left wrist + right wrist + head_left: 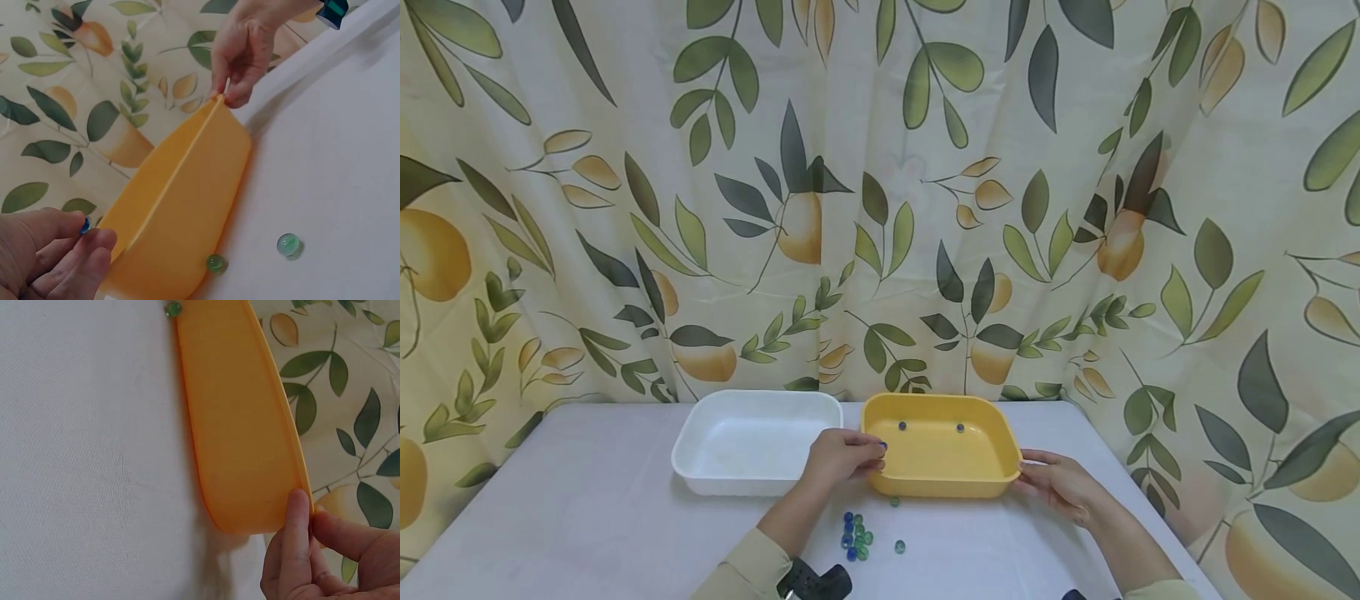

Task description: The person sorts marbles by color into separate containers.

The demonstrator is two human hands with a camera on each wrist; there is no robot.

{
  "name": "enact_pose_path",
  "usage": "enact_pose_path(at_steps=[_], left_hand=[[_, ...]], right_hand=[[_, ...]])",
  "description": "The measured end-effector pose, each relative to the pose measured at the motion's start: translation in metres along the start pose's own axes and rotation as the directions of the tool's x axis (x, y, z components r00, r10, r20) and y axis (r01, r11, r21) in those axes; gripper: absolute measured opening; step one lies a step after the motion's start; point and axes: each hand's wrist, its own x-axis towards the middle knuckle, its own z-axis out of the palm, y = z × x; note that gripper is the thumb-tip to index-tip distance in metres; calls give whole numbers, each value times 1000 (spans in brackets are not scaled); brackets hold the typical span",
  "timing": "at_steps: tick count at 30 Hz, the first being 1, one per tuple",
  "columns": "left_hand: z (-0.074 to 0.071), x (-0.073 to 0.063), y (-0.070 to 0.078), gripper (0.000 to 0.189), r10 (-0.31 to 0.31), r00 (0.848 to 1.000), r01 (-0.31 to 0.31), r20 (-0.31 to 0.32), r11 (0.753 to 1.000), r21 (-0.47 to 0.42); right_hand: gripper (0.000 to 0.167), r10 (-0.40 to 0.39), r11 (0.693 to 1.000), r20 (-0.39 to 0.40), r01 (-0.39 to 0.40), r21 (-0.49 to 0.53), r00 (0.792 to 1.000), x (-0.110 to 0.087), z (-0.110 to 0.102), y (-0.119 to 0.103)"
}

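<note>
so the backdrop is a cream fabric curtain with leaf-and-fruit print (898, 162), then a white-topped table (587, 500) in front. on it are two shallow rounded-rectangle trays, a glossy white tray (752, 446) on the left and a glossy yellow tray (940, 488) on the right. the right hand (1063, 485) has its fingers pinching the yellow one's right rim. the left hand (841, 457) is at the opposite end, fingers pinching a small round blue glass marble (85, 225) by the rim; can't tell if they touch it. two dark bluish marbles (960, 428) lie inside the yellow tray. on the table there's a cluster of blue and green marbles (859, 531), plus two lone green ones, one just beside the yellow wall.

imo the step in hand is dropping a blue marble into yellow. next move probably calls for clearing the rim, then loosening the left pinch while the right steadies.
</note>
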Motion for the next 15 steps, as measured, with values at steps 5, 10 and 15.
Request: enact_pose_path(at_steps=[5, 10, 15], left_hand=[[4, 6, 0, 21, 8, 1000, -8, -8, 1000, 10], [8, 14, 0, 20, -11, 1000, 11, -13, 1000, -4], [12, 25, 0, 19, -37, 999, 38, -39, 999, 10]], right_hand=[[66, -6, 1000, 5, 6, 8, 1000, -1, 1, -1], [66, -10, 1000, 10, 10, 1, 1000, -2, 1, -1], [66, -12, 1000, 8, 12, -5, 1000, -1, 0, 0]])
